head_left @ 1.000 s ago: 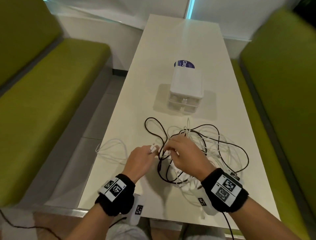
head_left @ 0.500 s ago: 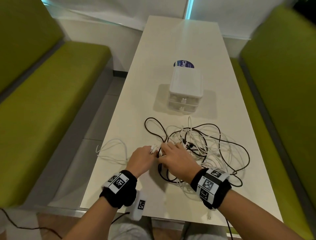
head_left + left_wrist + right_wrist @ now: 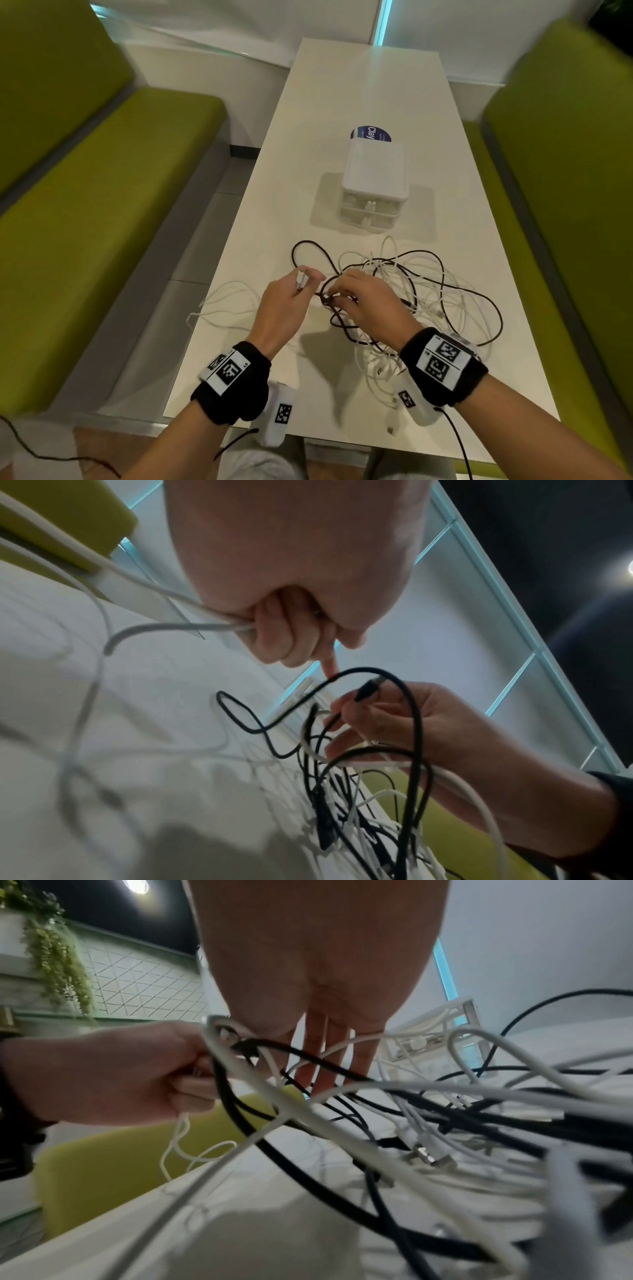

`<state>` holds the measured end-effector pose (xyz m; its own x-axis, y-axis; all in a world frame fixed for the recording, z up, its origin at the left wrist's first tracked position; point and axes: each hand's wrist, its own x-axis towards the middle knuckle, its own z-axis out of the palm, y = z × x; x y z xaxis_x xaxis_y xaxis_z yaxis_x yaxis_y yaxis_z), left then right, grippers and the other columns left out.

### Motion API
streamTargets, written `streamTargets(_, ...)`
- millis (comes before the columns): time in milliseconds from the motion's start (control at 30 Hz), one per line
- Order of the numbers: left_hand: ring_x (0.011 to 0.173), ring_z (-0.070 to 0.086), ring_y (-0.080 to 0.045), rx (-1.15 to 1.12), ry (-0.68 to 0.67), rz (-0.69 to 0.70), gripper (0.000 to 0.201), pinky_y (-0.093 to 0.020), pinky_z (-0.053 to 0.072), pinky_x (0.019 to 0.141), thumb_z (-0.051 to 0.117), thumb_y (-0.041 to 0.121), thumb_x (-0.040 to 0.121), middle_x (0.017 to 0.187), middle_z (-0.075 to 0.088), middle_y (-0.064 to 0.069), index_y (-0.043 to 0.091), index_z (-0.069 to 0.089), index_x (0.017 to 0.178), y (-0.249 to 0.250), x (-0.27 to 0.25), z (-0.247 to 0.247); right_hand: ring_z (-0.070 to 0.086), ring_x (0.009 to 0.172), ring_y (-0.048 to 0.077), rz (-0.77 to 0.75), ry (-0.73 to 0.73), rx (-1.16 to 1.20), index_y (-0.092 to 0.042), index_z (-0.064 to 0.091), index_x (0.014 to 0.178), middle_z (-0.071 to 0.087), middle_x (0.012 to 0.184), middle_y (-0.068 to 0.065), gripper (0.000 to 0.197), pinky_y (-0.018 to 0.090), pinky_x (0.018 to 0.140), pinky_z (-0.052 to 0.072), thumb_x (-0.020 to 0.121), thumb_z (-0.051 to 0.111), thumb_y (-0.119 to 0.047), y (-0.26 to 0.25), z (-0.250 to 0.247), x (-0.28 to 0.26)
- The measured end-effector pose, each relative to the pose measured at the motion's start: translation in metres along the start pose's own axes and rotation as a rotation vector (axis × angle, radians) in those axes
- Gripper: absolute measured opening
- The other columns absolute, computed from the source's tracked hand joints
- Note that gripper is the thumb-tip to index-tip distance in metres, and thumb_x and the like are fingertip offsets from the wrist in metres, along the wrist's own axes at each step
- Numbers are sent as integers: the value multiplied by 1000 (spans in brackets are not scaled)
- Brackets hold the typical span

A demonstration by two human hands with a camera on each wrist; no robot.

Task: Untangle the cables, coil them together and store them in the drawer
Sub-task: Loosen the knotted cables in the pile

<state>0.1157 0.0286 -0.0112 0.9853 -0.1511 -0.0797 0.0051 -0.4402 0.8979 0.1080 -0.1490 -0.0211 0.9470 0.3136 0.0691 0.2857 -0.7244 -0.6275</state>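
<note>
Cables [image 3: 421, 301]: black and white tangle on counter [image 3: 342, 102], just in front of drawer unit [image 3: 375, 185]. Left hand [image 3: 281, 308]: grasping white cable plug, left of tangle. Right hand [image 3: 370, 301]: pinching black cable at tangle's left edge.

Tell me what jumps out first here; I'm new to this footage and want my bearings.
A tangled heap of thin black and white cables sprawls over the near end of the long white table, between two green benches. Both hands work at its left edge: the left hand grips a white cable with its plug sticking up, and the right hand pinches a black cable. Just beyond stands a small white plastic drawer unit, drawers closed.
</note>
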Motion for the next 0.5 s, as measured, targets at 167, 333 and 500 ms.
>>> streamTargets(167, 60, 42, -17, 121, -140, -61, 33, -42, 38, 62, 50, 41, 91, 73, 60, -17, 17, 66, 75, -7, 3, 1, 58, 79, 6, 34, 34, 14, -22, 66, 93, 56, 93, -13, 6, 27, 73, 49, 88, 70, -23, 0, 0, -1)
streamTargets(333, 52, 35, -16, 73, -192, -114, 26, -36, 29, 56, 57, 30, 84, 53, 41, 0, 25, 65, 60, -5, 0, -6, 50, 76, 8, 80, 87, -45, -20, 66, 87, 49, 84, -16, 8, 23, 67, 35, 87, 72, -26, 3, -7, 2)
streamTargets(500, 55, 30, -12, -21, -87, 16, 13, -28, 27, 56, 65, 36, 88, 56, 29, 5, 25, 69, 87, -3, -2, -6, 58, 84, 11, 153, 175, 246, -23, 71, 81, 62, 91, -7, 7, 22, 76, 44, 85, 76, -27, -5, -21, 8)
